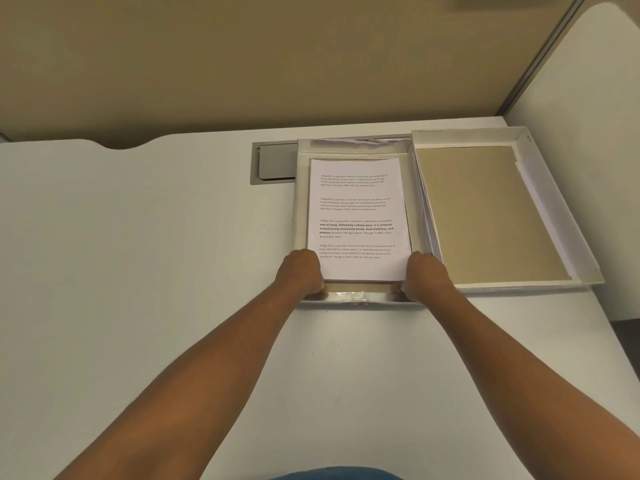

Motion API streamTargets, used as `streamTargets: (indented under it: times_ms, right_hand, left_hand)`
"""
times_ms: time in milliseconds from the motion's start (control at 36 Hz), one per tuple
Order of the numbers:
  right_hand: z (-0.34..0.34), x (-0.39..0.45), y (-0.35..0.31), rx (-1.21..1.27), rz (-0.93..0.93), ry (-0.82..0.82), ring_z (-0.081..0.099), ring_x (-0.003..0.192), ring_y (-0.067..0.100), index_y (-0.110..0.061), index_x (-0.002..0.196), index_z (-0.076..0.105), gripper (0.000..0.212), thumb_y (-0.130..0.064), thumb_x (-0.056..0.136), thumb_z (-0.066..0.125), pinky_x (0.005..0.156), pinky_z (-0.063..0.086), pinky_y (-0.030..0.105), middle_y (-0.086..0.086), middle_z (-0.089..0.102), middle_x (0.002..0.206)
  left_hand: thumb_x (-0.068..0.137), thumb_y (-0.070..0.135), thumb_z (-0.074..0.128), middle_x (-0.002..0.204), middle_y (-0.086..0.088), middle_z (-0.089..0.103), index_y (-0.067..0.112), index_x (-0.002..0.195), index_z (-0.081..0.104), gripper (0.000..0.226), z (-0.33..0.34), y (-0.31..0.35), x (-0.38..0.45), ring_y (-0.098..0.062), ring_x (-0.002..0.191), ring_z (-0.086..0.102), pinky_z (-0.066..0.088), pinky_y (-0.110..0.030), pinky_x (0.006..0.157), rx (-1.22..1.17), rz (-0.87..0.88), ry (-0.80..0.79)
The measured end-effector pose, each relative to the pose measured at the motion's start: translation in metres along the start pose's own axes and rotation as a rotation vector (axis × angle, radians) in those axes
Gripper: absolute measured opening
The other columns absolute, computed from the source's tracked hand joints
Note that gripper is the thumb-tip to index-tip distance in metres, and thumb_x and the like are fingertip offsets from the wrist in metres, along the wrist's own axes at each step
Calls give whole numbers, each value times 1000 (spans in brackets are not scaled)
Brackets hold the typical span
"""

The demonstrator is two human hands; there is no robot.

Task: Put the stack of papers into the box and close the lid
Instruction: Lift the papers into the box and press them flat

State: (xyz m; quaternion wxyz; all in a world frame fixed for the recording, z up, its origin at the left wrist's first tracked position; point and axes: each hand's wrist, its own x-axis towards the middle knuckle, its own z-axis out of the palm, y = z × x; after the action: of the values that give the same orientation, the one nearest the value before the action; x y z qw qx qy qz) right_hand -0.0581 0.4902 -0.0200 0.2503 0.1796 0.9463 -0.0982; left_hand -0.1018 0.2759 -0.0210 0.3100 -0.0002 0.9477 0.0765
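Note:
A stack of white printed papers [358, 216] lies inside the shallow white box [298, 209] in the middle of the desk. My left hand [301, 271] grips the stack's near left corner, and my right hand [424, 273] grips its near right corner. Both hands reach over the box's near wall, with the fingers curled under the paper edge. The box's lid [485, 209] lies upside down just right of the box, touching it, with its tan inner side up.
The white desk [138, 254] stretches wide to the left and toward me. A grey cable hatch [273, 164] is set into the desk behind the box's left side. A tan partition wall [242, 64] rises behind, and a white panel [588, 81] stands at the right.

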Motion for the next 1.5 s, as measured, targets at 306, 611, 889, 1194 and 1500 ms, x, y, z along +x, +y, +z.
streamTargets:
  times_ms: [306, 611, 889, 1194, 1500]
  right_hand:
    - [-60, 37, -3, 98, -76, 23, 59, 110, 34, 0, 124, 50, 68, -48, 82, 73, 74, 41, 31, 17, 63, 120]
    - [-106, 108, -27, 229, -90, 21, 46, 132, 35, -5, 150, 31, 69, -40, 96, 56, 103, 42, 40, 16, 43, 150]
    - [-118, 170, -52, 156, -77, 46, 46, 130, 37, -2, 145, 35, 52, -14, 95, 42, 95, 42, 35, 21, 47, 143]
    - [-117, 209, -61, 13, -114, 76, 47, 129, 36, -5, 139, 48, 45, -18, 95, 46, 100, 41, 35, 16, 51, 142]
    - [-103, 218, -60, 18, -101, 171, 53, 119, 37, -1, 132, 48, 42, -12, 92, 49, 92, 45, 36, 22, 56, 129]
  left_hand:
    - [82, 50, 74, 154, -19, 42, 0, 157, -7, 122, -64, 15, 33, -35, 135, 47, 42, -37, 107, -86, 36, -30]
    - [94, 43, 60, 164, -20, 15, 6, 159, 3, 94, -114, 36, 106, -37, 146, 31, 34, -41, 117, -177, 61, 46]
    - [98, 27, 52, 161, -22, 20, 6, 159, 2, 82, -143, 43, 162, -37, 137, 44, 45, -39, 106, -62, 40, 27]
    - [99, 14, 46, 133, -21, 56, 1, 135, 47, 38, -142, 44, 177, -38, 104, 71, 59, -48, 90, -67, 64, -91]
    - [98, 11, 47, 128, -23, 57, 2, 136, 43, 39, -135, 44, 188, -40, 92, 75, 60, -51, 85, -79, 46, -34]
